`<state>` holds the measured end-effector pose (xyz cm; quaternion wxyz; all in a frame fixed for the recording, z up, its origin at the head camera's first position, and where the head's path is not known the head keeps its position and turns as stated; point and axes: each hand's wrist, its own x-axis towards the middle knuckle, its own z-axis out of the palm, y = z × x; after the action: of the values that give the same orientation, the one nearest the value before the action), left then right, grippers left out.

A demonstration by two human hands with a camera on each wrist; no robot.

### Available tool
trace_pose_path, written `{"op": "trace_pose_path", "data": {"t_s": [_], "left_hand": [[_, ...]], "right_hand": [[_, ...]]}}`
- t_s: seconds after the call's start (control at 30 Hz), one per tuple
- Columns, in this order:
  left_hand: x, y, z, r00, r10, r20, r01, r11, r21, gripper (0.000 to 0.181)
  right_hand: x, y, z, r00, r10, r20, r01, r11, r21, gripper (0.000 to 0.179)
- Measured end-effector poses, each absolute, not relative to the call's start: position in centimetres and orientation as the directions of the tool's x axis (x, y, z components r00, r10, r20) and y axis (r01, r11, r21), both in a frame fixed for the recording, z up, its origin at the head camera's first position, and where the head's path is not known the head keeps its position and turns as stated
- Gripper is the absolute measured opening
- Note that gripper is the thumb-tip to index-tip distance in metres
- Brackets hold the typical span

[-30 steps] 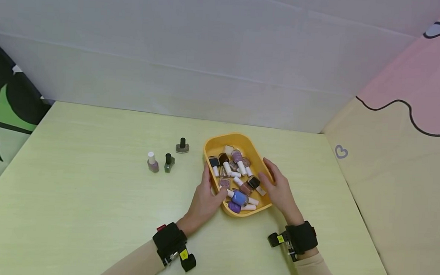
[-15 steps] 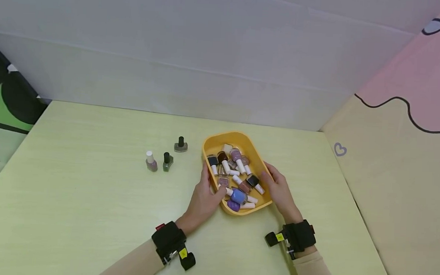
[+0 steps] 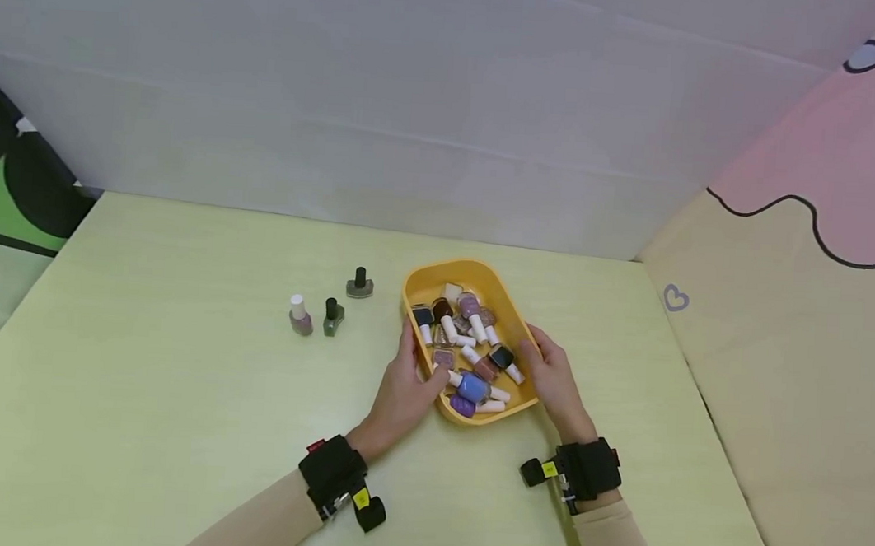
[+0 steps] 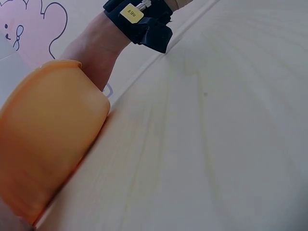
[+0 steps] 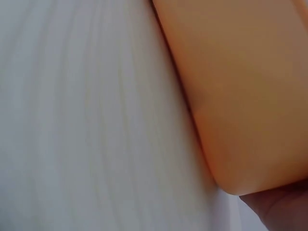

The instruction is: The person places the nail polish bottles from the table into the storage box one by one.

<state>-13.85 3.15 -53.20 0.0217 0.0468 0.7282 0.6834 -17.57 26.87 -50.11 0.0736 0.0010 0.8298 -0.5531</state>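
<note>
A yellow plastic basket [image 3: 467, 274] sits on the table in the head view, holding several nail polish bottles, most with white caps. A blue bottle [image 3: 473, 387] and a purple bottle [image 3: 463, 405] lie near its front. My left hand [image 3: 404, 393] grips the basket's left side, thumb over the rim. On the opposite side my right hand [image 3: 559, 387] holds it, thumb at the rim. Both wrist views show the basket's outer wall [image 4: 53, 130], down against the tabletop [image 5: 96, 115]. Fingers behind the walls are mostly hidden.
Left of the basket stand three more bottles: a lilac one [image 3: 301, 317] with a white cap, a green one [image 3: 334, 319] and a grey one [image 3: 359, 285] with black caps. A pale wall [image 3: 378, 138] rises behind the table; a decorated panel [image 3: 791, 324] borders the right.
Both hands keep their hold on the basket, which stays in about the same place. Only slight shifts of the whole view show.
</note>
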Motion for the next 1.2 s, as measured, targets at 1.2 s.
{"op": "trace_pose_path", "data": {"t_s": [1.2], "left_hand": [[-13.9, -6.0, -48.5, -0.782, 0.148, 0.605, 0.554, 0.609, 0.568, 0.042]], "right_hand": [[-17.6, 26.7, -49.8, -0.99, -0.066, -0.122, 0.084, 0.411, -0.908, 0.044]]}}
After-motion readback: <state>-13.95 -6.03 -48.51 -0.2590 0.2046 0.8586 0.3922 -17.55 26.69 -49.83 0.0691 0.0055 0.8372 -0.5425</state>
